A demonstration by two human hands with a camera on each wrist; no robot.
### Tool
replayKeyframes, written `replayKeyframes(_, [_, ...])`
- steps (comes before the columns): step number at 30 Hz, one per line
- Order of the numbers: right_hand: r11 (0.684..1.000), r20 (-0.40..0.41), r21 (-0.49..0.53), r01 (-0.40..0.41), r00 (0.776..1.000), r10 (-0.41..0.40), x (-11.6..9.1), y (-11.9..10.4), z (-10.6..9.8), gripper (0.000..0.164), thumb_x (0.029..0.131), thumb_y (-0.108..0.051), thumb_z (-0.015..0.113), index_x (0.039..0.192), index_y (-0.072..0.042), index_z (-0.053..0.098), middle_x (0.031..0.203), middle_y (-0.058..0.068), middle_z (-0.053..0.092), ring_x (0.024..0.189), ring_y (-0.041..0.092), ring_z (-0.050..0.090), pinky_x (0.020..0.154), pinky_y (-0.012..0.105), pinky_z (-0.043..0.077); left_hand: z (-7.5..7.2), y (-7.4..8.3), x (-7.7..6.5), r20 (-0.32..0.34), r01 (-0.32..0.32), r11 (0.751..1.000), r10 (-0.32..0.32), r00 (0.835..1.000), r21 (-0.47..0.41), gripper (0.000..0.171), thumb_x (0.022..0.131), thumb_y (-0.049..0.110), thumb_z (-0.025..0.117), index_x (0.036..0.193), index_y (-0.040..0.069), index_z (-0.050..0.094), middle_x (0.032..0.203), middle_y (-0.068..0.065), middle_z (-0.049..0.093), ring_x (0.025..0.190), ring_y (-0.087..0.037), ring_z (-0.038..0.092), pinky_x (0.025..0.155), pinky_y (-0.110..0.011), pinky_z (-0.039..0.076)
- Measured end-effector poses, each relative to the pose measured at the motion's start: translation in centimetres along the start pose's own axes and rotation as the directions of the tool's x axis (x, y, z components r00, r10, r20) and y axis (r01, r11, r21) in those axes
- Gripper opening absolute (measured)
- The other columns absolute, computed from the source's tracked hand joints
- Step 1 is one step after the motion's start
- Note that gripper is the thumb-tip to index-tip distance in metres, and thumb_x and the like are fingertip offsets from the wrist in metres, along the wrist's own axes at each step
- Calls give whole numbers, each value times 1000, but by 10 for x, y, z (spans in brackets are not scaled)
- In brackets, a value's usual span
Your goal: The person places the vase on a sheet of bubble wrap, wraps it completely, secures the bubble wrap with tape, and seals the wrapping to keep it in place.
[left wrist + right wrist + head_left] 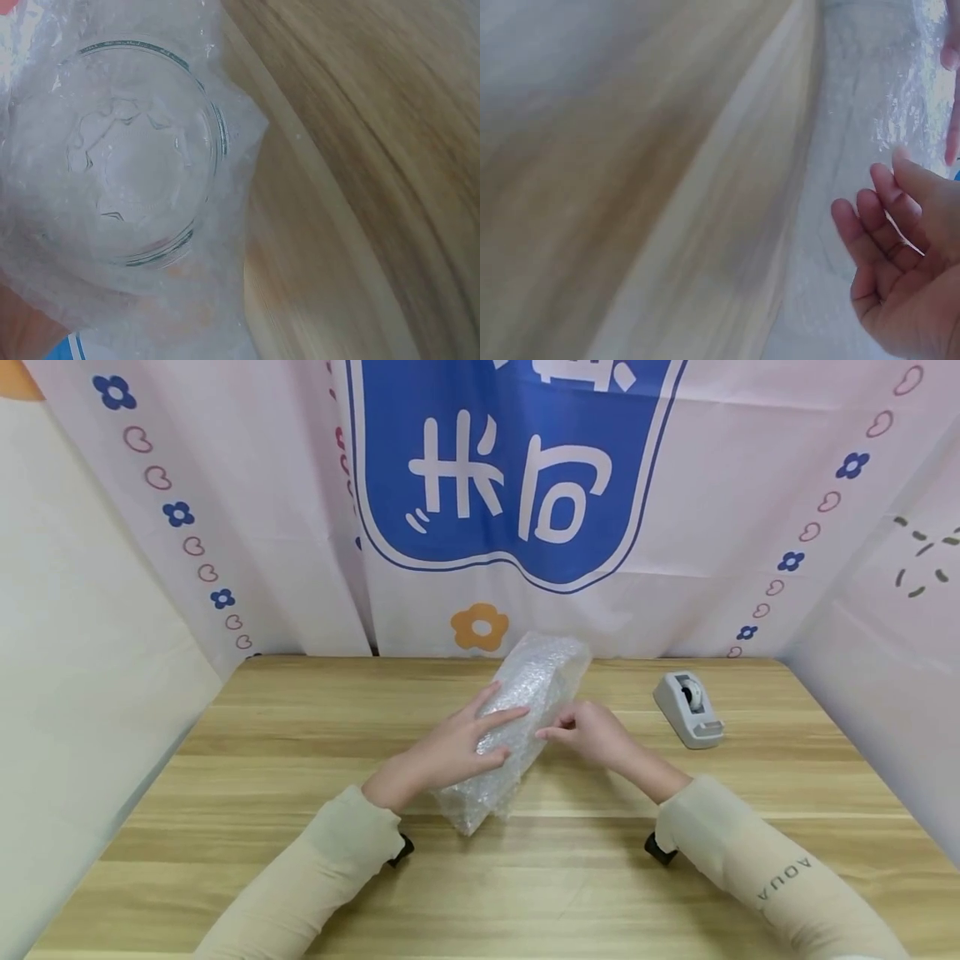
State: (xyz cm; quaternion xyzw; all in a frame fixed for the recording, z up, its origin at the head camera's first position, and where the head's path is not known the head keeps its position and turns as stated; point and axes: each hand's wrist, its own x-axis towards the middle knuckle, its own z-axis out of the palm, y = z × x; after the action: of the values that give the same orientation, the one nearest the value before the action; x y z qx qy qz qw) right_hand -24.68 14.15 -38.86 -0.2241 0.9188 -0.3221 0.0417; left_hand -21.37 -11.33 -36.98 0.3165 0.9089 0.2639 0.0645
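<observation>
A long bundle of clear bubble wrap (536, 668) lies slantwise on the wooden table. Through its near end, the left wrist view shows the round base of a glass vessel (135, 165); its full shape is hidden. My left hand (457, 747) rests on top of the bundle, fingers spread and fairly straight. At the bundle's right side is my right hand (592, 735), its thumb touching or almost touching the wrap. In the right wrist view the right hand's fingers (866, 232) are loosely bent, with nothing visible between them.
A grey tape dispenser (690, 710) with a roll in it stands at the right rear of the table (300, 760). Behind the table hangs a printed white cloth (300, 527); pale walls rise at both sides. The bundle's far end reaches the cloth.
</observation>
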Motion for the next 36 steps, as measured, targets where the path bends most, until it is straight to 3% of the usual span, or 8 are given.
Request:
replayKeyframes(5, [997, 68, -10, -80, 994, 81, 2, 4, -4, 41, 96, -34, 73, 69, -4, 66, 60, -2, 56, 58, 11, 48, 56, 27, 42, 3, 4, 2, -9, 4, 1000, -4, 1000, 16, 61, 102, 36, 59, 159, 36, 39, 171, -13, 0, 130, -46, 53, 96, -58, 52])
replayKeyframes(8, [993, 116, 8, -118, 986, 116, 1, 9, -5, 39, 98, -36, 69, 75, -5, 66, 70, 1, 64, 66, 15, 56, 60, 28, 47, 6, 9, 2, -19, 27, 999, -27, 999, 25, 60, 102, 38, 60, 159, 36, 39, 171, -14, 1, 129, -46, 54, 94, -58, 53])
replayKeyframes(14, [976, 143, 92, -196, 973, 182, -1, 12, -5, 37, 99, -39, 68, 85, -5, 64, 84, 6, 70, 72, 18, 59, 62, 31, 49, 11, 17, 1, -55, 73, 997, -71, 996, 36, 65, 103, 41, 60, 161, 34, 34, 171, -15, 3, 133, -50, 48, 98, -64, 49])
replayKeyframes(17, [963, 167, 176, -206, 970, 177, -1, 12, -4, 33, 101, -34, 67, 90, -3, 60, 91, 10, 71, 78, 20, 68, 66, 33, 55, 13, 19, 0, -62, 93, 996, -92, 994, 10, 69, 103, 43, 59, 163, 33, 27, 171, -15, 1, 132, -51, 48, 95, -63, 51])
replayKeyframes(22, [928, 210, 300, -219, 965, 160, 1, 12, -5, 27, 103, -26, 64, 97, -2, 55, 96, 15, 70, 86, 26, 73, 74, 36, 60, 15, 22, -3, -73, 111, 992, -115, 991, -58, 74, 104, 46, 55, 166, 28, 18, 170, -16, -1, 138, -51, 42, 101, -67, 44])
replayKeyframes(29, [911, 223, 350, -218, 964, 145, 1, 11, -6, 25, 103, -23, 64, 101, 0, 54, 97, 17, 69, 89, 25, 71, 79, 38, 60, 15, 26, -12, -64, 89, 981, -102, 993, -172, 64, 108, 29, 36, 166, 21, 12, 170, -17, -9, 145, -51, 28, 110, -69, 32])
replayKeyframes(36, [909, 227, 369, -193, 967, 113, 1, 8, -11, 24, 103, -18, 64, 105, 3, 54, 100, 17, 68, 93, 28, 69, 83, 41, 60, 18, 31, -21, -40, 112, 967, -124, 991, -228, 68, 108, 33, 40, 166, 21, 7, 169, -14, -17, 148, -49, 21, 111, -69, 29])
